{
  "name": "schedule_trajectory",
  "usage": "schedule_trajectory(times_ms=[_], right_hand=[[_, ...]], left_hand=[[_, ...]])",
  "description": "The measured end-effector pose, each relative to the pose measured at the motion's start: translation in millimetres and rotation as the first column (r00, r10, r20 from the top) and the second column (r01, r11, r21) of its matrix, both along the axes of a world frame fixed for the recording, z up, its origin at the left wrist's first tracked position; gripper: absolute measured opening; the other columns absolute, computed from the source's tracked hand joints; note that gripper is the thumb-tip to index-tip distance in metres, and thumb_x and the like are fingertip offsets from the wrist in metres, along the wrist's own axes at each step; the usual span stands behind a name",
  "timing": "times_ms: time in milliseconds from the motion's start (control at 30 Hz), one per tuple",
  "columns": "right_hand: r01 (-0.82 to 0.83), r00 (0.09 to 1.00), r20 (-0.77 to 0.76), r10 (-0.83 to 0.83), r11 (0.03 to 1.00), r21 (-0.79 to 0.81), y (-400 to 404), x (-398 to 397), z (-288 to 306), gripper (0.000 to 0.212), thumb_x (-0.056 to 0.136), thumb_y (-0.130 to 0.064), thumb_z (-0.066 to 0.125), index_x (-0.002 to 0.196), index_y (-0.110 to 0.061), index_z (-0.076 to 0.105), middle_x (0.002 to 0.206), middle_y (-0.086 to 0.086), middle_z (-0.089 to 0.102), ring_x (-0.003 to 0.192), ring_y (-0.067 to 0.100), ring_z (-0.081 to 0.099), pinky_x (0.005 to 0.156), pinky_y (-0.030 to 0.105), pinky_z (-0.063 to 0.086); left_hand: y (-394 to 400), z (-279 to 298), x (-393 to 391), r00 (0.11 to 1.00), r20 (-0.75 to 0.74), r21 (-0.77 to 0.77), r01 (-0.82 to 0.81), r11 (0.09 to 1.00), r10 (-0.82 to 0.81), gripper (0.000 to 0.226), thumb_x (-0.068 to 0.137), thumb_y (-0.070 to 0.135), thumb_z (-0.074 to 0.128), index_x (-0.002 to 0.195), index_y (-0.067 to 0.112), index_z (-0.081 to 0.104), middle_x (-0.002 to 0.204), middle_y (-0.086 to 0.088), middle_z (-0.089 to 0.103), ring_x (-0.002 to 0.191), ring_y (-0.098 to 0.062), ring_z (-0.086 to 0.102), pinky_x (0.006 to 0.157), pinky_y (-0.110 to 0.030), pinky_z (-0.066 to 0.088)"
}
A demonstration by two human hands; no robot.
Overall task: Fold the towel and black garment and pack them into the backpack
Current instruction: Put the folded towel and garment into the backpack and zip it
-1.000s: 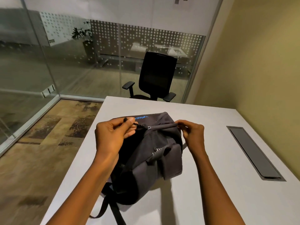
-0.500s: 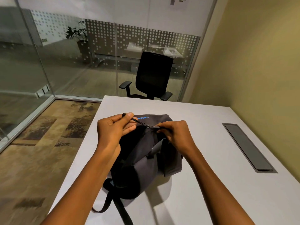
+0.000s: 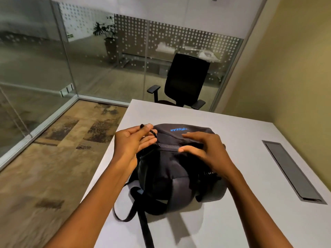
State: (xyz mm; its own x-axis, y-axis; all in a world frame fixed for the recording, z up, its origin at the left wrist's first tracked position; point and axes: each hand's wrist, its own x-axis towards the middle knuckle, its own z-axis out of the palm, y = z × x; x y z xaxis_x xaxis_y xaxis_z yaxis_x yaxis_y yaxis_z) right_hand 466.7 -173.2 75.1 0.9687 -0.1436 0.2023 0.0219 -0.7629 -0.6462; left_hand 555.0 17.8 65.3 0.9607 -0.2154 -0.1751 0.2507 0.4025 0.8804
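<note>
A dark grey backpack with blue lettering lies on the white table, its straps trailing toward me. My left hand pinches the black zipper pull cord at the bag's upper left corner. My right hand rests on top of the backpack with fingers spread and lightly bent, gripping nothing. The zipper line between my hands looks shut. No towel or black garment shows outside the bag.
A grey cable hatch is set into the table at the right. A black office chair stands beyond the far edge, in front of a glass wall. The table's left edge drops to patterned carpet.
My left hand pulled the zipper cord further left along the top. My right hand let go of the zipper area and spread over the bag's top. The view tilted down and closer.
</note>
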Motion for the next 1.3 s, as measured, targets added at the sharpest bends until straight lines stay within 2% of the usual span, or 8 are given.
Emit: schedule_trajectory(times_ms=[200,567,733,933,1033,1100,1200,1300], right_hand=[[0.032,0.981,-0.147,-0.13,0.844,-0.535,54,38,-22,0.019,0.086,-0.027,0.062,0.099,-0.014,0.064,0.098,0.014,0.066,0.096,0.037,0.059,0.077,0.04,0.047],[0.085,0.992,-0.039,-0.121,0.858,-0.507,33,8,-37,0.014,0.087,-0.024,0.061,0.093,-0.016,0.07,0.088,0.006,0.072,0.089,0.031,0.065,0.078,0.039,0.05],[0.068,0.967,-0.182,-0.176,0.873,-0.484,30,1,-38,0.013,0.084,-0.025,0.065,0.093,-0.019,0.07,0.091,0.007,0.07,0.091,0.031,0.063,0.079,0.039,0.051],[-0.059,0.984,-0.168,-0.051,0.807,-0.587,89,34,-39,0.052,0.079,-0.043,0.068,0.118,-0.01,0.059,0.117,0.007,0.058,0.111,0.028,0.051,0.087,0.039,0.044],[-0.025,0.995,-0.08,-0.056,0.645,-0.764,106,49,-47,0.033,0.048,-0.024,0.09,0.069,-0.01,0.068,0.073,0.006,0.063,0.071,0.025,0.06,0.057,0.03,0.042],[0.051,0.995,-0.023,-0.102,0.666,-0.744,106,49,-49,0.039,0.026,-0.009,0.089,0.042,-0.013,0.054,0.046,0.002,0.05,0.043,0.021,0.051,0.041,0.02,0.02],[0.102,0.992,0.017,-0.127,0.696,-0.711,100,43,-56,0.038,0.031,-0.001,0.086,0.04,-0.012,0.051,0.043,0.001,0.046,0.038,0.022,0.047,0.044,0.018,-0.003],[0.076,0.99,-0.034,-0.137,0.719,-0.691,86,32,-64,0.017,0.055,-0.002,0.079,0.058,-0.012,0.065,0.056,0.002,0.055,0.053,0.027,0.056,0.041,0.021,0.015]], left_hand=[[7,-19,14,0.998,0.015,0.048,-0.062,0.997,0.062,0.012,0.082,0.008,0.069,0.09,-0.002,0.07,0.072,-0.011,0.073,0.066,-0.02,0.072,0.063,-0.023,0.059],[2,-86,62,0.978,-0.07,0.237,-0.176,0.955,0.198,0.024,0.083,0.005,0.069,0.103,-0.009,0.066,0.085,-0.018,0.068,0.062,-0.02,0.068,0.06,-0.026,0.06],[2,-100,50,0.963,-0.175,0.166,-0.178,0.97,0.207,0.014,0.085,0.002,0.065,0.097,-0.005,0.063,0.073,-0.014,0.064,0.06,-0.024,0.066,0.052,-0.024,0.058],[9,-93,51,0.981,-0.15,0.056,-0.112,0.992,0.12,0.01,0.087,0.006,0.064,0.091,-0.004,0.064,0.073,-0.013,0.067,0.059,-0.019,0.069,0.056,-0.023,0.058],[13,-96,56,0.98,-0.166,0.016,-0.105,0.994,0.106,0.011,0.087,0.005,0.063,0.093,-0.005,0.064,0.074,-0.014,0.067,0.06,-0.019,0.069,0.056,-0.023,0.057],[16,-104,61,0.978,-0.183,0.017,-0.102,0.995,0.103,0.017,0.087,0.005,0.064,0.098,-0.008,0.064,0.077,-0.015,0.067,0.065,-0.021,0.069,0.058,-0.023,0.058],[13,-120,63,0.975,-0.212,0.062,-0.06,0.996,0.071,0.023,0.086,0.005,0.064,0.104,-0.011,0.063,0.078,-0.014,0.066,0.066,-0.021,0.067,0.057,-0.022,0.058],[3,-134,67,0.963,-0.26,0.086,-0.052,0.995,0.073,0.025,0.087,0.003,0.063,0.107,-0.012,0.062,0.078,-0.014,0.065,0.068,-0.023,0.065,0.057,-0.022,0.058]])
